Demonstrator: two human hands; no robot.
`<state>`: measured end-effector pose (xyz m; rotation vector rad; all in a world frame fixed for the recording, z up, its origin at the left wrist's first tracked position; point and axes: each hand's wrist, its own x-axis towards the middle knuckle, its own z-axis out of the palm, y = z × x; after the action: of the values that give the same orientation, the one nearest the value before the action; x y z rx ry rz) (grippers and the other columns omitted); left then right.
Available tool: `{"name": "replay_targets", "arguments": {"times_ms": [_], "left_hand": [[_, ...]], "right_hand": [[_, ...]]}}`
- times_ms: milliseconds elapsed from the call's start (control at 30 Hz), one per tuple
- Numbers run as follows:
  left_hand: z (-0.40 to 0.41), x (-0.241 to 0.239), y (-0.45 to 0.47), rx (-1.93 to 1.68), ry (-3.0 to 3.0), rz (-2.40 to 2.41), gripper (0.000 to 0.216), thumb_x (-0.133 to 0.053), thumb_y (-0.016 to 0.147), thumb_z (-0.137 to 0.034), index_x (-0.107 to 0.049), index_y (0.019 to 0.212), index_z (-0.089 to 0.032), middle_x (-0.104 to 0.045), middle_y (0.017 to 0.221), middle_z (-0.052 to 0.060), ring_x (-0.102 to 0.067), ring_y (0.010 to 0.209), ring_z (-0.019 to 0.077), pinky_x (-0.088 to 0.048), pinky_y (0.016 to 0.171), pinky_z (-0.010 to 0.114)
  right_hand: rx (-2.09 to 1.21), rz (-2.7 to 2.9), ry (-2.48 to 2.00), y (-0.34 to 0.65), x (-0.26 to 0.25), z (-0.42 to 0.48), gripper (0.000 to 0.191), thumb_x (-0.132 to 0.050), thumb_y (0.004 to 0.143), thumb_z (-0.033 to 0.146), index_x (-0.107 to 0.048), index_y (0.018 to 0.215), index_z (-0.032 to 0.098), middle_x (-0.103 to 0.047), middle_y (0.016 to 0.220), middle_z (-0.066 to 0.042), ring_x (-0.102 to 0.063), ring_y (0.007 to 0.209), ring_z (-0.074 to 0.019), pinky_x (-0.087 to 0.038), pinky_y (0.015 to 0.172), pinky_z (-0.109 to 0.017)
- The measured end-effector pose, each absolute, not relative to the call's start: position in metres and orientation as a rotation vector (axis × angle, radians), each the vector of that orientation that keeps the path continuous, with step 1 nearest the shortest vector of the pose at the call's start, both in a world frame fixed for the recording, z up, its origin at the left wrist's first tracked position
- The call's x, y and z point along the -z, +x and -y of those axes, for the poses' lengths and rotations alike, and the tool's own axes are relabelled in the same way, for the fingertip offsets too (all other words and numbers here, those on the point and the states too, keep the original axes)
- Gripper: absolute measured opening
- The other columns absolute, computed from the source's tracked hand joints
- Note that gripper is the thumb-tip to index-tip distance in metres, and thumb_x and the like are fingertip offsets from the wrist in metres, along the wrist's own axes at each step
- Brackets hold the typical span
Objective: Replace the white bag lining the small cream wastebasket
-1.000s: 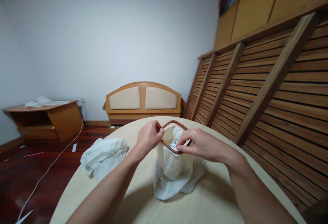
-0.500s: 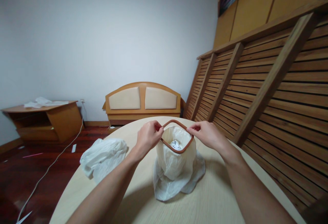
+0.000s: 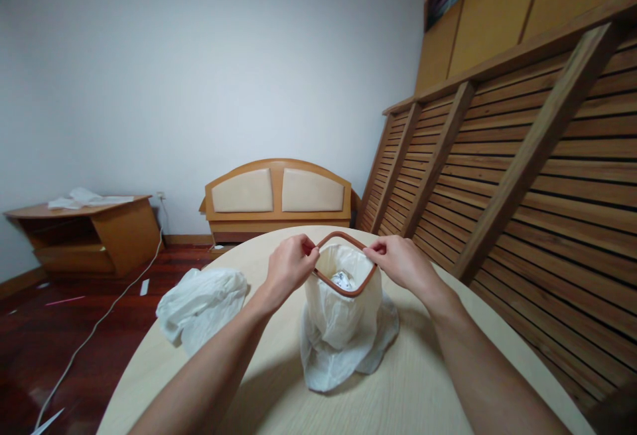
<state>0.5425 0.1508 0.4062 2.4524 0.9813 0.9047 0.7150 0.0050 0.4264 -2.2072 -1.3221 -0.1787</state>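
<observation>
A small bin (image 3: 331, 312) stands on the round table, draped in a white plastic bag (image 3: 326, 365) whose loose skirt spreads around its base. Over its mouth lies a brown square rim ring (image 3: 351, 293). My left hand (image 3: 291, 262) pinches the ring's left corner between thumb and fingers. At the opposite corner, my right hand (image 3: 398, 259) pinches the ring in the same way. Inside the bin, crumpled white paper with dark marks (image 3: 343, 280) is visible. A second crumpled white plastic bag (image 3: 204, 302) lies on the table to the left, partly behind my left forearm.
The pale round table (image 3: 279, 382) fills the foreground. Wooden slatted panels (image 3: 478, 176) lean along the right. A headboard (image 3: 276, 189) stands against the far wall. A low cabinet (image 3: 124, 236) with white sheets on top is at left, near a white cable (image 3: 99, 322) on the floor.
Both hands keep their pinch on the rim ring, shifting only very slightly to the right with the view. Otherwise the bin and bags look the same.
</observation>
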Motion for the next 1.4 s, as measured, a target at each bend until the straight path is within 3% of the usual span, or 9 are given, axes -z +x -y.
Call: {"name": "replay_targets", "arguments": {"times_ms": [667, 800, 900, 967, 1067, 1267, 1400], "left_hand": [[-0.152, -0.404, 0.547, -0.911, 2.452, -0.967, 0.017, -0.059, 0.085, -0.03, -0.073, 0.086, -0.021, -0.076, 0.086, 0.004, -0.068, 0.079, 0.0191, -0.043, 0.063, 0.026], [-0.147, -0.406, 0.546, -0.986, 2.441, -0.723, 0.027, -0.057, 0.091, -0.034, -0.072, 0.108, -0.021, -0.076, 0.096, 0.005, -0.068, 0.083, 0.0181, -0.05, 0.073, 0.026], [-0.144, -0.41, 0.542, -1.034, 2.448, -0.44, 0.032, -0.056, 0.093, -0.039, -0.069, 0.117, -0.022, -0.073, 0.116, 0.007, -0.067, 0.104, 0.0204, -0.05, 0.093, 0.031], [-0.143, -0.414, 0.538, -1.024, 2.51, -0.254, 0.03, -0.059, 0.092, -0.039, -0.07, 0.115, -0.023, -0.067, 0.13, 0.007, -0.06, 0.122, 0.0236, -0.042, 0.107, 0.038], [-0.143, -0.417, 0.535, -0.94, 2.561, 0.023, 0.02, -0.06, 0.093, -0.034, -0.073, 0.103, -0.022, -0.058, 0.141, 0.008, -0.05, 0.135, 0.0246, -0.036, 0.113, 0.041], [-0.141, -0.411, 0.539, -0.793, 2.502, 0.176, 0.015, -0.058, 0.095, -0.028, -0.07, 0.094, -0.019, -0.063, 0.134, 0.012, -0.054, 0.13, 0.0234, -0.04, 0.11, 0.039], [-0.138, -0.408, 0.543, -0.817, 2.464, 0.368, 0.014, -0.057, 0.096, -0.027, -0.067, 0.095, -0.019, -0.068, 0.121, 0.011, -0.061, 0.117, 0.0208, -0.043, 0.107, 0.038]], "right_hand": [[0.216, 1.308, -2.143, 0.723, -0.427, -0.003, 0.029, -0.058, 0.086, 0.037, -0.08, 0.079, 0.019, -0.079, 0.08, -0.009, -0.071, 0.073, -0.0234, -0.041, 0.061, -0.028], [0.223, 1.303, -2.128, 0.737, -0.426, 0.0, 0.032, -0.058, 0.085, 0.041, -0.08, 0.081, 0.019, -0.078, 0.08, -0.009, -0.071, 0.073, -0.0239, -0.041, 0.06, -0.028], [0.222, 1.295, -2.164, 0.748, -0.427, 0.003, 0.035, -0.058, 0.083, 0.044, -0.08, 0.079, 0.018, -0.076, 0.073, -0.008, -0.068, 0.068, -0.022, -0.039, 0.056, -0.027], [0.208, 1.293, -2.181, 0.753, -0.428, 0.006, 0.037, -0.058, 0.083, 0.045, -0.08, 0.078, 0.016, -0.074, 0.069, -0.007, -0.066, 0.064, -0.02, -0.037, 0.053, -0.026], [0.174, 1.298, -2.186, 0.755, -0.428, 0.008, 0.037, -0.057, 0.083, 0.044, -0.079, 0.077, 0.016, -0.073, 0.067, -0.007, -0.064, 0.061, -0.0184, -0.036, 0.052, -0.026], [0.116, 1.319, -2.209, 0.755, -0.425, 0.009, 0.035, -0.057, 0.083, 0.044, -0.077, 0.071, 0.018, -0.073, 0.067, -0.006, -0.066, 0.064, -0.0203, -0.038, 0.054, -0.027], [0.104, 1.347, -2.174, 0.753, -0.425, 0.01, 0.036, -0.057, 0.084, 0.047, -0.078, 0.079, 0.018, -0.075, 0.073, -0.006, -0.067, 0.068, -0.0214, -0.04, 0.056, -0.027]]}}
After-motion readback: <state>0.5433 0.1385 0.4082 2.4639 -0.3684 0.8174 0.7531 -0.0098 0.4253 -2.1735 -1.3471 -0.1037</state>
